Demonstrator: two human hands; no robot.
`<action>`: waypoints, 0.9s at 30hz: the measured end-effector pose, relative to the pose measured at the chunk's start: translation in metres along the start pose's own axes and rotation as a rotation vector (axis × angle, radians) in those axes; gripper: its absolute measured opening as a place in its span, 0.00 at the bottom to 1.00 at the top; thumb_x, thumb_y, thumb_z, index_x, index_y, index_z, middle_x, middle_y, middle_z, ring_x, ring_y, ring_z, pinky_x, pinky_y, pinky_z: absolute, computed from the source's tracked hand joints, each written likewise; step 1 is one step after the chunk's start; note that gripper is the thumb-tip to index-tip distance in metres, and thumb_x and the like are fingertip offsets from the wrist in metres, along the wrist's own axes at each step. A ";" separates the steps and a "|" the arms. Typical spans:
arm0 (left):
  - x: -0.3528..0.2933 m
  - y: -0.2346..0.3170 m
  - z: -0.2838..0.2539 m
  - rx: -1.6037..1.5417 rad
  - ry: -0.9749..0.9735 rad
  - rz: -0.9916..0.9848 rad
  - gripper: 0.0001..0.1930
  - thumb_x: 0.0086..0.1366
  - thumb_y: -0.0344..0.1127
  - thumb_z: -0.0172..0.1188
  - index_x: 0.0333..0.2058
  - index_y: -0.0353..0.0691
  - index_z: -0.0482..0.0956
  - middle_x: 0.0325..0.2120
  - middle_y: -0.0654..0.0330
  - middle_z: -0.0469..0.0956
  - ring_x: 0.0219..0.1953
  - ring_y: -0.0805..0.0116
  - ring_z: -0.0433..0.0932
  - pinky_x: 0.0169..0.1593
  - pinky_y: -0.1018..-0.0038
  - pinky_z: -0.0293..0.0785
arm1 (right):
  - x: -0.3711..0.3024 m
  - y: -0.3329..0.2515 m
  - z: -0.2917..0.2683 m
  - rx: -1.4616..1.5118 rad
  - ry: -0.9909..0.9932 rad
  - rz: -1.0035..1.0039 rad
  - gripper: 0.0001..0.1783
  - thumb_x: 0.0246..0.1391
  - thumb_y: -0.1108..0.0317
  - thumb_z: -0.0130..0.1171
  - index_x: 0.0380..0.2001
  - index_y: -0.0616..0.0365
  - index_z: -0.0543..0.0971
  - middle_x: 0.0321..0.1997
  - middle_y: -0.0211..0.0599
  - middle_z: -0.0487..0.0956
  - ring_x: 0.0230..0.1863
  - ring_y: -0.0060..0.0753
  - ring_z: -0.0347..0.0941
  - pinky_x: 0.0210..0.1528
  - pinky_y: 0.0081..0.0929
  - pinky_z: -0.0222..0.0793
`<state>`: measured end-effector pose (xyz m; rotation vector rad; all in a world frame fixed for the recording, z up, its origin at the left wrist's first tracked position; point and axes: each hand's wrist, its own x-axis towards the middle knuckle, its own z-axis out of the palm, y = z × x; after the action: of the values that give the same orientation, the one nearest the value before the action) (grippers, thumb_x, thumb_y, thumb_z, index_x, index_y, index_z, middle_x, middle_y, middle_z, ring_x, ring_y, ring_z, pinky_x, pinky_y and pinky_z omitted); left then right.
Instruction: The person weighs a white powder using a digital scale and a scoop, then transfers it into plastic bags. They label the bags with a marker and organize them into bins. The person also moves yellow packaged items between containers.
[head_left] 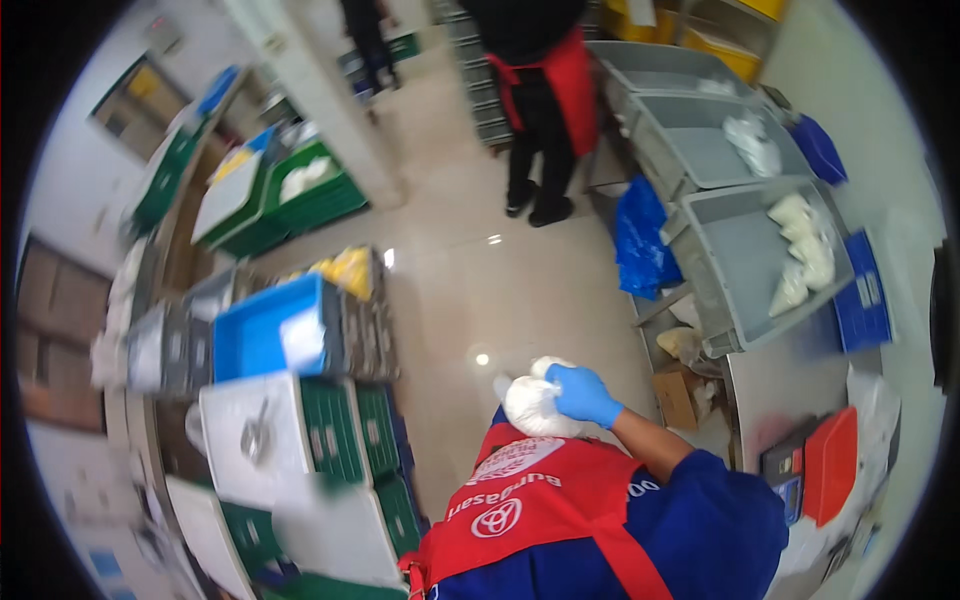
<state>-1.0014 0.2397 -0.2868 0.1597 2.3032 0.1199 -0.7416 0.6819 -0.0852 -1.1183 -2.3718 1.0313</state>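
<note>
R hand [585,396], blue-gloved, gripping white bag [533,408] at apron [545,495] front; L hand hidden, can't tell its grip. From bag: co-worker [545,100] in aisle @ 12, grey tub [738,245] w/ pale bags [805,245] @ 2, red tray [832,465] @ 3, blue crate [255,330] @ 9-10.

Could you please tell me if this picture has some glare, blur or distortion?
In the head view, small bright glare spots on the glossy beige floor; in the head view, straight edges bending toward a dark round rim; in the head view, the pale flat panel at lower left looks smeared, while the blue-gloved right hand is fairly clear.
</note>
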 end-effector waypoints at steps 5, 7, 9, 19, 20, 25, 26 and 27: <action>0.092 0.149 -0.060 0.002 0.004 0.132 0.29 0.45 0.48 0.66 0.45 0.37 0.84 0.44 0.45 0.83 0.48 0.50 0.82 0.52 0.60 0.76 | 0.119 0.009 -0.025 -0.168 -0.064 0.122 0.13 0.53 0.57 0.57 0.39 0.51 0.77 0.31 0.51 0.82 0.33 0.59 0.79 0.36 0.52 0.73; 0.125 0.199 -0.090 -0.018 0.017 0.173 0.30 0.44 0.48 0.67 0.45 0.36 0.84 0.43 0.45 0.83 0.47 0.50 0.82 0.52 0.60 0.76 | 0.160 0.012 -0.038 -0.179 -0.062 0.159 0.13 0.53 0.57 0.57 0.39 0.51 0.77 0.31 0.51 0.82 0.32 0.58 0.79 0.36 0.52 0.73; 0.148 0.238 -0.116 -0.048 0.026 0.204 0.30 0.44 0.48 0.67 0.45 0.35 0.84 0.42 0.44 0.83 0.47 0.49 0.82 0.51 0.60 0.76 | 0.203 0.016 -0.049 -0.178 -0.016 0.210 0.13 0.53 0.57 0.57 0.38 0.52 0.77 0.31 0.51 0.82 0.32 0.57 0.80 0.36 0.52 0.73; 0.278 0.455 -0.251 -0.136 0.241 0.428 0.27 0.41 0.43 0.67 0.39 0.30 0.84 0.34 0.43 0.84 0.39 0.51 0.84 0.45 0.60 0.77 | 0.446 0.076 -0.081 -0.171 -0.013 0.176 0.11 0.54 0.58 0.57 0.37 0.51 0.77 0.32 0.49 0.82 0.33 0.56 0.80 0.36 0.51 0.72; 0.275 0.486 -0.274 -0.193 0.176 0.440 0.25 0.42 0.42 0.67 0.39 0.31 0.85 0.34 0.44 0.84 0.38 0.51 0.84 0.44 0.60 0.77 | 0.479 0.072 -0.090 -0.169 -0.035 0.155 0.10 0.54 0.60 0.58 0.37 0.51 0.77 0.32 0.48 0.82 0.34 0.55 0.80 0.35 0.50 0.72; 0.287 0.607 -0.344 0.080 0.329 0.608 0.16 0.45 0.41 0.71 0.29 0.35 0.84 0.27 0.45 0.82 0.33 0.45 0.81 0.38 0.57 0.76 | 0.633 0.057 -0.105 -0.198 -0.166 -0.016 0.08 0.51 0.64 0.59 0.35 0.51 0.77 0.29 0.45 0.81 0.32 0.52 0.79 0.32 0.43 0.71; 0.289 0.619 -0.349 0.023 0.382 0.656 0.15 0.45 0.42 0.72 0.27 0.37 0.83 0.28 0.45 0.81 0.33 0.45 0.80 0.38 0.56 0.75 | 0.655 0.066 -0.099 -0.167 -0.123 -0.103 0.08 0.50 0.66 0.56 0.34 0.54 0.78 0.27 0.46 0.81 0.28 0.54 0.79 0.30 0.48 0.72; 0.280 0.661 -0.367 -0.032 0.448 0.714 0.15 0.44 0.43 0.72 0.25 0.38 0.83 0.28 0.46 0.80 0.33 0.44 0.80 0.37 0.56 0.75 | 0.680 0.067 -0.095 -0.115 -0.072 -0.144 0.07 0.51 0.66 0.56 0.34 0.53 0.78 0.26 0.48 0.81 0.28 0.54 0.79 0.30 0.49 0.72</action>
<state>-1.4091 0.9224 -0.1535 1.0240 2.5702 0.6045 -1.0894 1.2781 -0.0792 -0.9466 -2.5549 0.9110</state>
